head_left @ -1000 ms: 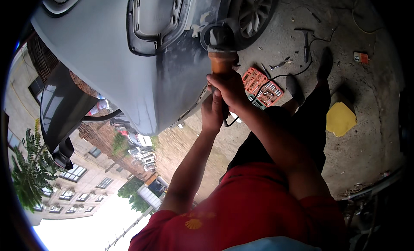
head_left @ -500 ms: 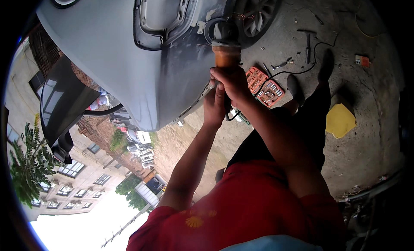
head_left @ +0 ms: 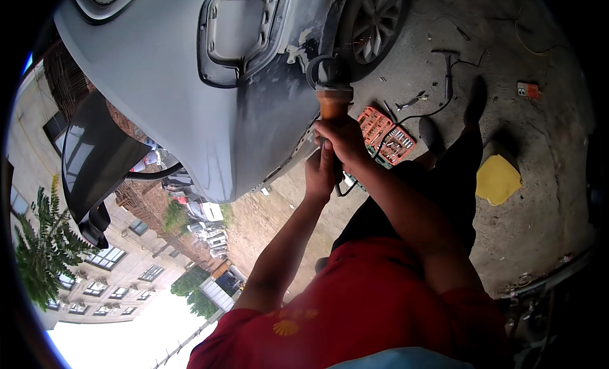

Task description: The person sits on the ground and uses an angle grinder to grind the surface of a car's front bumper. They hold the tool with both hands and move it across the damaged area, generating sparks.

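Grinder (head_left: 334,104) in orange and black sits near twelve o'clock in the view, its round head against or just over the grey bodywork (head_left: 266,125) of a car; the head hides the contact, so I cannot tell if the disc touches. The right hand (head_left: 340,139) is curled firmly around the grinder's body. The left hand (head_left: 320,171) grips its rear part just below, at about seven o'clock from the other, thumb pointing up; neither holds anything else.

The step in hand looks like smoothing down the panel. Seen from the grinder, a rough pale patch (head_left: 299,53) lies at ten to eleven o'clock and the car's wheel (head_left: 375,29) at one o'clock. The next move, I judge, calls for an even, two-handed sweep over the scuffed strip, keeping the disc clear of the tyre.

The cord (head_left: 412,118) deserves care too: it runs past the tool box (head_left: 388,137), between four and five o'clock, and near the feet.
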Available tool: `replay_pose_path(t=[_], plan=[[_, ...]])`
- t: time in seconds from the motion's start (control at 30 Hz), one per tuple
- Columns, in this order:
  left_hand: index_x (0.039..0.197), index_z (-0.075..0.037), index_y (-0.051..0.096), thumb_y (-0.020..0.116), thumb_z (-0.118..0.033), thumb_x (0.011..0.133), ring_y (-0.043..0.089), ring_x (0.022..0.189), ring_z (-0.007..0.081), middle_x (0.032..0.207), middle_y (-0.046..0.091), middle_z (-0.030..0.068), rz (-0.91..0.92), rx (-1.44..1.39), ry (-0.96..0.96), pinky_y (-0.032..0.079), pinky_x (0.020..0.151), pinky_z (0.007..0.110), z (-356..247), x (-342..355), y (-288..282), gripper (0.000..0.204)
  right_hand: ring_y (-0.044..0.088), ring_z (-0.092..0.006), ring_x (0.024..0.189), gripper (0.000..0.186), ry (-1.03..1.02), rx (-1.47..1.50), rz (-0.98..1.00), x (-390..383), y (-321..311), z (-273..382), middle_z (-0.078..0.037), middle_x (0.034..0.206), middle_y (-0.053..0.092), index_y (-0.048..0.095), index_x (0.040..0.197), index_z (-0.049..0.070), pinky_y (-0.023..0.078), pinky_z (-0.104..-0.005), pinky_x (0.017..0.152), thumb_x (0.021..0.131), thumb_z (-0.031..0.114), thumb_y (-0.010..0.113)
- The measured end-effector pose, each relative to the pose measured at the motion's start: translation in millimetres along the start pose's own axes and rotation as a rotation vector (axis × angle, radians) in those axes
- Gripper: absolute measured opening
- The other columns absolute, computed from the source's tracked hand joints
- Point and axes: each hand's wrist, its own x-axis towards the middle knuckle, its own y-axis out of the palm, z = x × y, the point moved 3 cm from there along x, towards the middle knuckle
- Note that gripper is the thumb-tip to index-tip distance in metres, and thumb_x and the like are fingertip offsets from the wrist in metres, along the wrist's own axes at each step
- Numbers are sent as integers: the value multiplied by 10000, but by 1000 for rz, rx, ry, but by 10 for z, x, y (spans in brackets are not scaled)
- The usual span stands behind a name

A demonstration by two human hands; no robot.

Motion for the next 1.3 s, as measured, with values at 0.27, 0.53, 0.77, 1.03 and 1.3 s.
replay_pose_path(t=[0.27,0.53,0.77,1.03,1.3], plan=[[884,-20,632,464,-610,1183,568,646,122,688,617,14,-47,127,222,455,597,342,-239,162,-49,683,712,-164,809,193,-88,31,126,122,85,144,-59,883,723,718,997,-3,577,-321,750,982,179,782],[920,-28,636,453,-647,1170,609,580,139,685,636,50,-40,82,29,488,541,337,115,-223,-180,692,700,-144,770,226,44,50,50,-133,37,-382,-49,873,717,710,1026,8,568,-320,718,963,197,816],[874,-28,623,453,-624,1178,600,557,138,644,608,36,-23,31,33,468,520,336,168,-129,-192,690,658,-96,680,186,-12,73,33,-72,71,-385,-24,791,708,718,966,19,532,-295,647,965,181,809],[872,-13,631,436,-636,1178,574,615,148,670,627,46,-30,125,110,457,577,372,253,35,-212,721,747,-172,806,237,-14,6,45,4,32,-290,-63,923,744,722,1060,5,588,-319,725,970,201,820],[909,-31,632,459,-626,1175,616,603,122,671,617,26,-24,9,-38,482,549,319,354,-213,-201,675,712,-131,772,218,64,-29,30,-85,-77,-649,-47,874,728,717,1028,14,564,-294,705,965,200,811]])
